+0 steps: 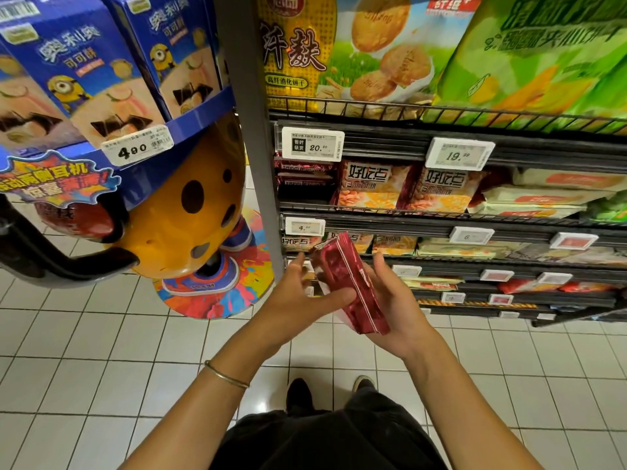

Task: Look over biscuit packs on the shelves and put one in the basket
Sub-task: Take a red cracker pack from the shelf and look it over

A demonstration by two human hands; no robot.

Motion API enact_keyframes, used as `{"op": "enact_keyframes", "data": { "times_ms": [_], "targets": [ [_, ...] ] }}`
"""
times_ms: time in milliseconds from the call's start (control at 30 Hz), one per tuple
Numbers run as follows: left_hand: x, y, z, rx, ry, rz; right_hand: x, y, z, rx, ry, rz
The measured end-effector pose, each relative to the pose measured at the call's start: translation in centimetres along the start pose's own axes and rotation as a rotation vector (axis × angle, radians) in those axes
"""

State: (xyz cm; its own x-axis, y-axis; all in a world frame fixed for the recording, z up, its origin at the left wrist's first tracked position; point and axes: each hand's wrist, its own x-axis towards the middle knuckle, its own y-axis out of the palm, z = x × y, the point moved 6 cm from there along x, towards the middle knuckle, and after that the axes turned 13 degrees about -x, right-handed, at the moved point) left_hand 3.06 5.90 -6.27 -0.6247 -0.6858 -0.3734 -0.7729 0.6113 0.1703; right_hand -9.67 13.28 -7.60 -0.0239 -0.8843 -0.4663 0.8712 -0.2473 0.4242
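Dark clothing (325,439) of the person fills the bottom edge, w/ two dark shoes (298,393) on the white tiled floor (101,340) just beyond. Both forearms reach forward, and a thin bangle (226,375) sits on the left wrist. Between the hands, in the air in front of the lower shelves (441,220), is the red biscuit pack (346,283), tilted w/ its top end away from the camera. Right hand (398,310) holds it from the right & below, fingers laid along its far side (thumb is hidden, so I cannot tell where it presses). Left hand (295,296) touches it w/ the thumb across the near face; its fingers are straight & a little spread, beside the pack's left edge. More biscuit packs (373,188) lie on the shelves behind white price tags (312,144). At left, blue boxes (84,62) stand on an orange display (183,212).
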Motion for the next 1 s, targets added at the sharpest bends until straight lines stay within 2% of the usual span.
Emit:
{"op": "enact_keyframes", "data": {
  "times_ms": [67, 167, 267, 467, 567, 733, 933, 1000],
  "targets": [
    [-0.1, 0.1, 0.7, -0.001, 0.028, 0.041, -0.2, 0.5, 0.4, 0.028, -0.014, 0.047],
    [-0.7, 0.2, 0.7, 0.165, 0.17, 0.074, -0.3, 1.1, 1.1, 0.115, -0.081, 0.107],
    [-1.0, 0.3, 1.1, 0.308, 0.281, 0.101, -0.2, 0.9, 1.0, 0.141, -0.101, 0.079],
    [-1.0, 0.0, 1.3, 0.333, 0.327, 0.08, 0.0, 0.3, 0.6, 0.073, -0.119, 0.033],
    [-1.2, -0.4, 1.2, 0.151, 0.251, 0.081, 0.3, 0.0, 0.9, -0.002, -0.138, -0.024],
    [-1.8, -1.1, 0.1, -0.398, 0.056, 0.064, 0.4, -1.5, 1.1, -0.205, -0.109, -0.134],
    [-1.2, -2.8, 0.0, -0.679, -0.089, -0.115, 0.2, -2.6, 1.0, -0.149, -0.101, -0.255],
    [-1.2, -3.0, 0.1, -0.744, -0.124, -0.114, 0.1, -2.7, 0.8, -0.18, -0.086, -0.281]
  ]
}}
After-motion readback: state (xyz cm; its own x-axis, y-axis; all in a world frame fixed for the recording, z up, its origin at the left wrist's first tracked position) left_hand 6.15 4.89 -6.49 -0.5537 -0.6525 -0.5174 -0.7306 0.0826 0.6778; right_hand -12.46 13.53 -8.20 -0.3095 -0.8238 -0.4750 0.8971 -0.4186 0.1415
